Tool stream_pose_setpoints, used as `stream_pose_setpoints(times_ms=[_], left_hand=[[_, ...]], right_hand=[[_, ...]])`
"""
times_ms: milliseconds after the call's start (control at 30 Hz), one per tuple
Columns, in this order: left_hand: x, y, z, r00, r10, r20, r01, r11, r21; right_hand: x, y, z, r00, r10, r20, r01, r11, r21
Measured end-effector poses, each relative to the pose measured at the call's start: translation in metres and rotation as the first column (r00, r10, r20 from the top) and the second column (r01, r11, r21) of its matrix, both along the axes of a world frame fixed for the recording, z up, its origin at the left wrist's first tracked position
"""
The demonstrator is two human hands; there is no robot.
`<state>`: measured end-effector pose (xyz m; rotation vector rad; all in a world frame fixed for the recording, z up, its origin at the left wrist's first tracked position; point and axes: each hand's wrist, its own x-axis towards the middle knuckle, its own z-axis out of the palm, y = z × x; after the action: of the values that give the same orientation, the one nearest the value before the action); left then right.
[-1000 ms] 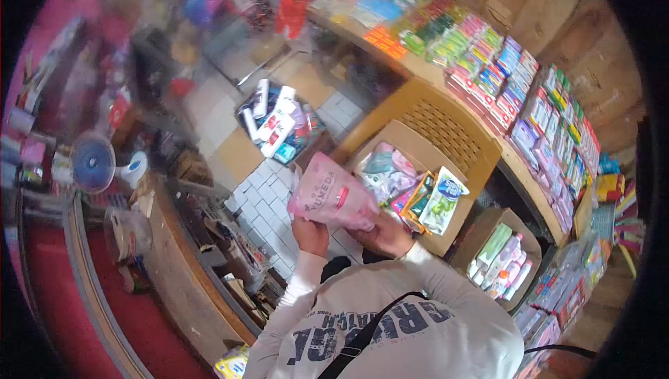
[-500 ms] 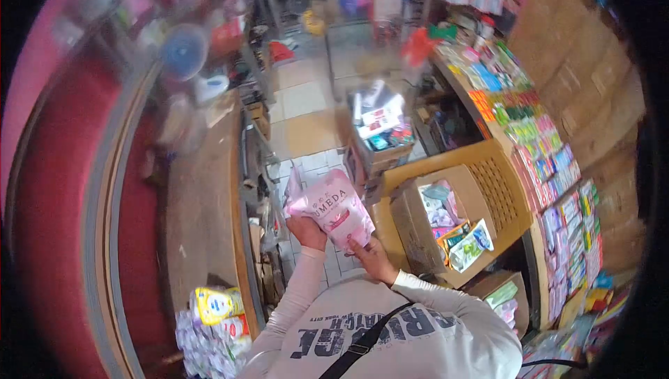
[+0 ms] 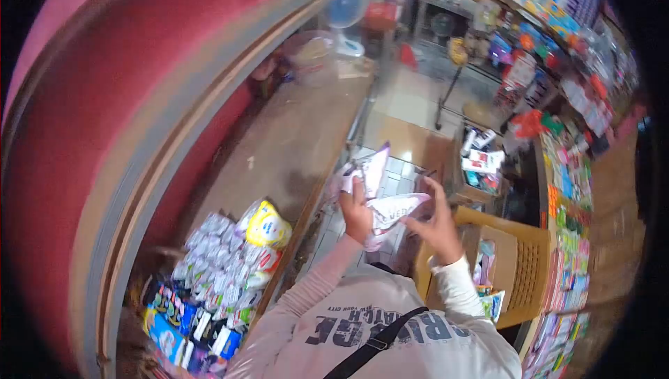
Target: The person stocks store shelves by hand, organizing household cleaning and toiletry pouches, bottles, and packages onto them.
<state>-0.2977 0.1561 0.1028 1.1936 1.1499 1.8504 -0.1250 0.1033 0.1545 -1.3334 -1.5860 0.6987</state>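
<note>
Pink-and-white packets [image 3: 389, 212] with partly readable lettering are in front of my chest. My left hand [image 3: 357, 213] is closed round them from the left, and a tilted packet with a purple edge [image 3: 377, 170] rises beside its fingers. On the right, my right hand [image 3: 437, 224] has its thumb and fingers spread apart, with the thumb close to the lettered packet's right side; it grips nothing that I can see.
A wooden counter [image 3: 279, 149] on the left bears many small packets [image 3: 219, 260] and a yellow-and-white pack [image 3: 267, 226]. To the right stand a yellow plastic chair [image 3: 533, 274] holding a cardboard box, another filled box [image 3: 481, 159], and goods [image 3: 571, 260] along a shelf.
The view has swung left, showing more of the counter. The pink packet has tilted and two pieces now show separately. My right hand has let go and opened.
</note>
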Motion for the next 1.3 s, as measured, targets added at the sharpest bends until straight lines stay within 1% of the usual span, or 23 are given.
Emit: stream_pose_setpoints(times_ms=[33, 67, 100, 167, 200, 233, 300, 367, 400, 433, 467, 500, 533, 633, 667, 700, 767, 833, 933, 1033, 1133, 1233, 1300], left_hand=[[-0.007, -0.002, 0.009, 0.999, -0.029, 0.037, 0.031, 0.998, -0.049], [-0.014, 0.0, 0.001, 0.998, 0.007, -0.067, -0.008, 1.0, -0.019], [-0.022, 0.002, -0.008, 0.985, 0.052, -0.166, -0.05, 0.999, 0.016], [-0.034, 0.006, -0.009, 0.969, 0.099, -0.228, -0.1, 0.995, 0.007], [-0.04, 0.01, -0.019, 0.937, 0.19, -0.293, -0.181, 0.982, 0.057], [-0.045, 0.014, -0.029, 0.892, 0.284, -0.35, -0.263, 0.959, 0.107], [-0.065, 0.02, -0.044, 0.662, 0.517, -0.542, -0.398, 0.856, 0.33], [-0.081, 0.012, 0.007, 0.927, 0.285, -0.245, -0.311, 0.948, -0.073], [-0.09, 0.009, 0.026, 0.982, 0.188, -0.033, -0.19, 0.952, -0.241], [-0.105, 0.009, 0.02, 0.927, 0.259, -0.27, -0.301, 0.945, -0.129], [-0.121, 0.008, 0.007, 0.812, 0.329, -0.483, -0.377, 0.926, -0.004], [-0.126, 0.006, 0.024, 0.98, 0.188, -0.066, -0.199, 0.954, -0.225], [-0.132, 0.003, 0.04, 0.893, 0.196, 0.405, -0.046, 0.935, -0.352], [-0.146, -0.017, 0.079, 0.787, 0.313, 0.532, -0.103, 0.916, -0.387], [-0.164, -0.032, 0.058, 0.841, 0.109, 0.53, 0.022, 0.972, -0.234], [-0.162, -0.041, 0.07, 0.79, 0.117, 0.601, -0.021, 0.986, -0.164], [-0.158, -0.065, 0.094, 0.77, 0.214, 0.601, -0.125, 0.974, -0.188], [-0.154, -0.089, 0.104, 0.785, 0.226, 0.577, -0.171, 0.974, -0.15], [-0.143, -0.125, 0.112, 0.733, 0.351, 0.583, -0.295, 0.936, -0.193], [-0.133, -0.163, 0.105, 0.621, 0.457, 0.636, -0.416, 0.881, -0.227], [-0.122, -0.195, 0.095, 0.575, 0.511, 0.639, -0.502, 0.837, -0.218], [-0.111, -0.219, 0.091, 0.463, 0.59, 0.662, -0.599, 0.758, -0.257], [-0.105, -0.233, 0.087, 0.392, 0.633, 0.667, -0.65, 0.704, -0.287]], right_hand=[[0.002, 0.014, 0.02, 0.985, 0.127, 0.115, -0.132, 0.99, 0.041], [0.003, 0.028, 0.038, 0.95, 0.296, 0.097, -0.281, 0.948, -0.147], [0.001, 0.041, 0.052, 0.892, 0.449, 0.056, -0.409, 0.852, -0.328], [-0.013, 0.068, 0.067, 0.729, 0.655, 0.198, -0.587, 0.747, -0.312], [-0.022, 0.077, 0.072, 0.622, 0.737, 0.265, -0.668, 0.676, -0.311], [-0.033, 0.082, 0.076, 0.594, 0.764, 0.252, -0.687, 0.645, -0.336], [-0.053, 0.093, 0.084, 0.535, 0.815, 0.223, -0.723, 0.578, -0.379], [-0.064, 0.115, 0.076, 0.44, 0.844, 0.307, -0.799, 0.524, -0.295], [-0.07, 0.123, 0.082, 0.411, 0.851, 0.329, -0.814, 0.504, -0.288], [-0.074, 0.129, 0.088, 0.385, 0.855, 0.349, -0.826, 0.487, -0.282], [-0.078, 0.138, 0.094, 0.371, 0.852, 0.368, -0.841, 0.477, -0.257], [-0.08, 0.149, 0.095, 0.383, 0.856, 0.348, -0.836, 0.481, -0.263], [-0.082, 0.161, 0.096, 0.395, 0.858, 0.327, -0.831, 0.486, -0.271], [-0.097, 0.189, 0.105, 0.404, 0.857, 0.319, -0.835, 0.488, -0.254], [-0.103, 0.2, 0.105, 0.394, 0.851, 0.347, -0.839, 0.487, -0.242], [-0.11, 0.21, 0.104, 0.387, 0.843, 0.374, -0.842, 0.488, -0.231], [-0.132, 0.233, 0.086, 0.393, 0.794, 0.464, -0.83, 0.524, -0.193], [-0.16, 0.245, 0.074, 0.417, 0.746, 0.519, -0.809, 0.565, -0.162], [-0.209, 0.27, 0.023, 0.398, 0.825, 0.402, -0.891, 0.451, -0.045], [-0.265, 0.286, -0.039, 0.356, 0.831, 0.428, -0.932, 0.35, 0.095], [-0.299, 0.262, -0.045, 0.365, 0.865, 0.345, -0.923, 0.384, 0.014], [-0.34, 0.26, -0.084, 0.205, 0.952, 0.228, -0.952, 0.248, -0.178], [-0.357, 0.254, -0.096, 0.144, 0.952, 0.271, -0.967, 0.194, -0.167]])
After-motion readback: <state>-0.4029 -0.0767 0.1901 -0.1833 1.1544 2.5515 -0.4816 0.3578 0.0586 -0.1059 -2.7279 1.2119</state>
